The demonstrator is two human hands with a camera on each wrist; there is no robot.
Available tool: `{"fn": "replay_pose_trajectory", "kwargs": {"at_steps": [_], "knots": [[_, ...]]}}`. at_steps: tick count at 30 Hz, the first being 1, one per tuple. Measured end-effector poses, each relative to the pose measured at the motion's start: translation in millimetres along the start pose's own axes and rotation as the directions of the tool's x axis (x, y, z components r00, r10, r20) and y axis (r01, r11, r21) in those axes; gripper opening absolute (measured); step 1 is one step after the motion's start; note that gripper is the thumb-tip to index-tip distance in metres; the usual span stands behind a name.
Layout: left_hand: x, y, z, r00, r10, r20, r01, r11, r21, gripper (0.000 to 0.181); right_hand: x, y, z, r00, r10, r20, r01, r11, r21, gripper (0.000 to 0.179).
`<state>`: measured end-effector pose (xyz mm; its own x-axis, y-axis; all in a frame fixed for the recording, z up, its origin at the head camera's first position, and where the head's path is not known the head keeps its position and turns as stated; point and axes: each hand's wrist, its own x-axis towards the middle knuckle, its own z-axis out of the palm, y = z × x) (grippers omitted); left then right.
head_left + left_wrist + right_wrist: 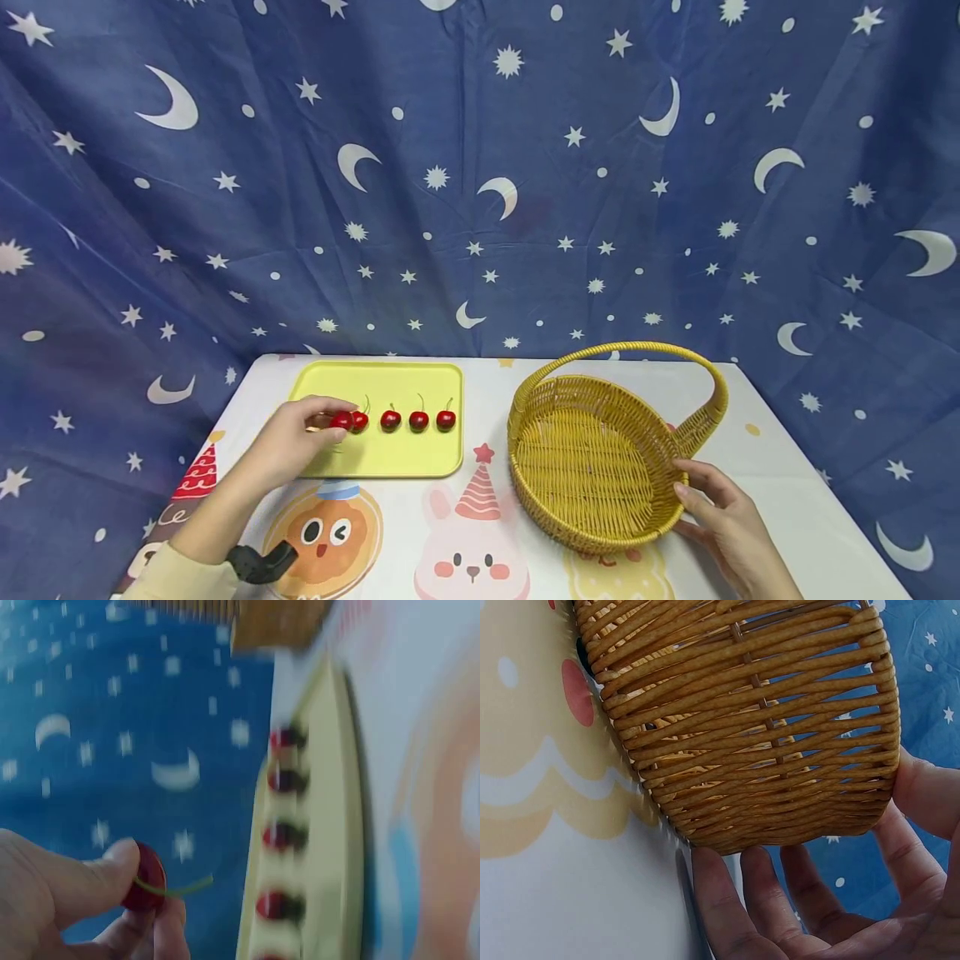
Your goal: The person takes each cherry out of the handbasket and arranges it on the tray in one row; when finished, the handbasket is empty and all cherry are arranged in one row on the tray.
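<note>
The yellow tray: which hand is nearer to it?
Left. The left hand is over the yellow tray, pinching a cherry. The right hand holds the basket, beside the tray.

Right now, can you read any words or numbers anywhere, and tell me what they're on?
There are none to read. The tablecloth carries only cartoon pictures, and the blue backdrop only moons and stars. The yellow tray, the woven basket and the cherries are bare.

Right hand (840,900) cupping woven basket (750,727) wall, thumb on rim, cartoon tablecloth (547,847) beneath
</note>
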<state>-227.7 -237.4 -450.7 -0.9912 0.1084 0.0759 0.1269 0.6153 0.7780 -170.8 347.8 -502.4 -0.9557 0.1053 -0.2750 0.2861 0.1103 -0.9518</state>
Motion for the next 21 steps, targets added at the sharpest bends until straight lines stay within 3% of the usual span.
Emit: {"fn": "replay_pose_trajectory", "kwargs": {"at_steps": [3,9,14,21], "knots": [[8.1,-23.6,-17.0,0.997,-0.043,-0.070,0.051,0.992,0.119,0.038,0.3,0,0,1.000,-0.007,-0.007,0.007,1.000,0.003,0.039],[20.5,-56.9,-28.1,0.986,-0.159,-0.056,0.165,0.978,0.127,0.037,0.6,2,1,1.000,-0.012,-0.002,0.012,1.000,0.006,0.039],[24.7,-71.3,-30.6,0.975,-0.212,-0.064,0.220,0.959,0.180,0.033,0.7,3,3,1.000,-0.018,-0.012,0.018,1.000,0.009,0.037],[29.2,-79.4,-32.0,0.978,-0.203,-0.044,0.207,0.955,0.212,0.033,-0.6,2,1,1.000,-0.022,-0.014,0.022,1.000,0.004,0.038]]}}
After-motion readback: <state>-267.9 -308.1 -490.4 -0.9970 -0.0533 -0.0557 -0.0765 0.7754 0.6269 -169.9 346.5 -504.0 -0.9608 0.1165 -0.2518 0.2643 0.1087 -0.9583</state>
